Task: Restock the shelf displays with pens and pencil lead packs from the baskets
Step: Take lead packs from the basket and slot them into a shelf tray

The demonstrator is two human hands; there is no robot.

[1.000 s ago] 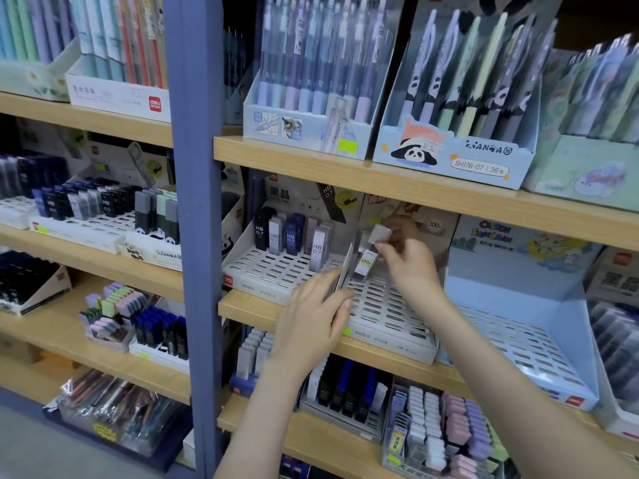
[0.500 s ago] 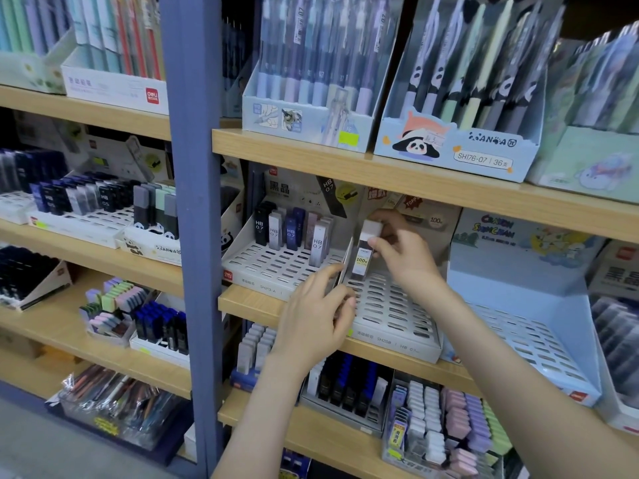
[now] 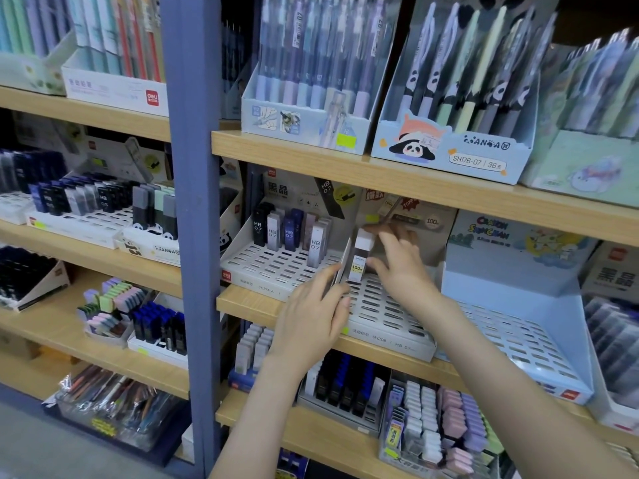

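Lead pack held upright at the far left corner of a white slotted tray.

Nearest, the left hand (image 3: 311, 316) lies with its fingers straight and pressed together against the left wall of the slotted tray (image 3: 390, 318), which sits on the middle shelf (image 3: 249, 302). Beyond it, the right hand (image 3: 401, 267) pinches the lead pack (image 3: 359, 259), thumb low on the case and fingertips on the cap. The pack is a slim rectangular case with a white cap, a dark middle and a pale label with a yellow patch reading "100"; its lower end is at the tray's far left slots. A second ago it was tilted, cap leaning right, and higher; now it stands straight and lower, while the left hand has stayed put. Just left, the neighbouring tray (image 3: 273, 267) holds a row of standing packs (image 3: 290, 233). On the shelf above sit boxes of pens (image 3: 460, 98).
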